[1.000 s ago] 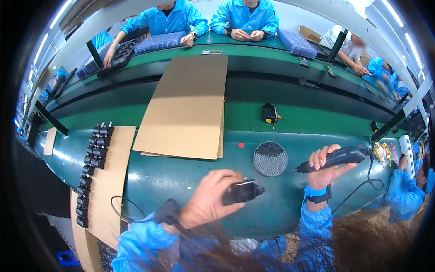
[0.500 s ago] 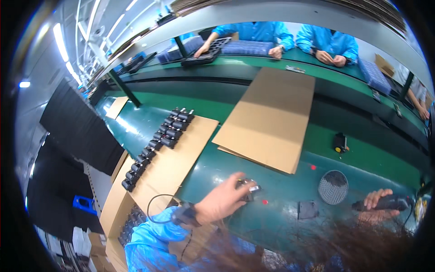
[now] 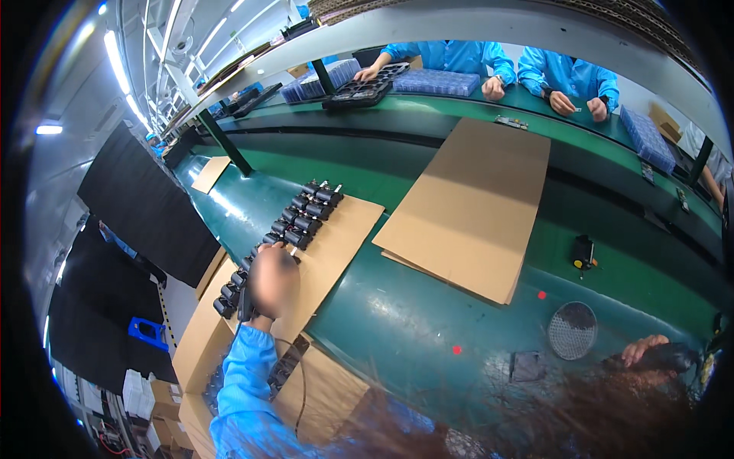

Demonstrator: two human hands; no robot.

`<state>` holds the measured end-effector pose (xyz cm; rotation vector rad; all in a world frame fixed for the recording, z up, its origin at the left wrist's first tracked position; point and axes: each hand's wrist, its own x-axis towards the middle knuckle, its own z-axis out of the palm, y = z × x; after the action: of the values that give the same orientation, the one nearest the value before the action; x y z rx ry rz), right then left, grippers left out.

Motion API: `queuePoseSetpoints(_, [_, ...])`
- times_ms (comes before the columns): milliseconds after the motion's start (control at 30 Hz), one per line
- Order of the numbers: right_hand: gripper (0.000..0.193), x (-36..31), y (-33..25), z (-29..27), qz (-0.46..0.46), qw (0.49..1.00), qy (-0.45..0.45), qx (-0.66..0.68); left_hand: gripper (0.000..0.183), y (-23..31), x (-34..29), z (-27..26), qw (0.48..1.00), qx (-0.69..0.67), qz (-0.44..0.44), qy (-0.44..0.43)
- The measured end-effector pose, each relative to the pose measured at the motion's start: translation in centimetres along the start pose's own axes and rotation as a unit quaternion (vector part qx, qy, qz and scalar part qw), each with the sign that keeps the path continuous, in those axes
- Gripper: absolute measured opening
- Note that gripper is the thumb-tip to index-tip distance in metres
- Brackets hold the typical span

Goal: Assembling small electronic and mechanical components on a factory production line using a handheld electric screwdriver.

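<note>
My left hand (image 3: 274,284), smeared by motion, is over the cardboard sheet at the row of small black motor-like parts (image 3: 297,222). Its fingers look curled round one such part, with a bit of metal pin showing beside them; most of that part is hidden. A dark band with a cable circles the wrist. At the right, the fingers of my right hand (image 3: 642,349) wrap round a black electric screwdriver (image 3: 673,356), partly covered by blurred hair. Near that hand lie a round ridged dish (image 3: 573,330) and a flat dark square block (image 3: 527,366).
Cardboard sheets (image 3: 466,206) lie mid-bench. A black part with a yellow spot (image 3: 584,254) sits on the green strip. Below my left arm is an open carton (image 3: 191,375). Across the bench, co-workers in blue handle small parts beside clear trays (image 3: 436,82). A shelf beam crosses overhead.
My left hand has moved left with the small black part, from the bare bench to the row on the cardboard. My right hand stays at the right with the screwdriver. The view has shifted slightly.
</note>
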<state>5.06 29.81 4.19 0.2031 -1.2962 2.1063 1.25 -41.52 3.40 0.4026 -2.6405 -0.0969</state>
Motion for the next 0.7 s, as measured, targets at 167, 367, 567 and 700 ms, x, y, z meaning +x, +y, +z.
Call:
queuePoseSetpoints(167, [0.078, 0.5, -0.3, -1.9, 0.036, 0.996, -0.081, 0.021, 0.072, 1.5, 1.8, 1.3, 1.000, -0.030, -0.005, -0.006])
queuePoseSetpoints(367, [0.087, -0.5, 1.7, 0.5, 0.101, 0.989, -0.001, -0.113, 0.076, 13.2, 2.9, 0.6, 0.987, -0.117, 0.111, -0.002])
queuePoseSetpoints(567, [0.092, -0.2, 1.9, 1.9, 0.044, 0.986, -0.043, -0.152, 0.055, 36.4, 2.1, 0.5, 0.842, -0.322, 0.413, -0.126])
queuePoseSetpoints(700, [0.087, -0.3, 1.2, 1.6, 0.040, 0.989, -0.039, -0.140, 0.057, 49.3, 1.1, 3.7, 0.753, -0.304, 0.571, -0.118])
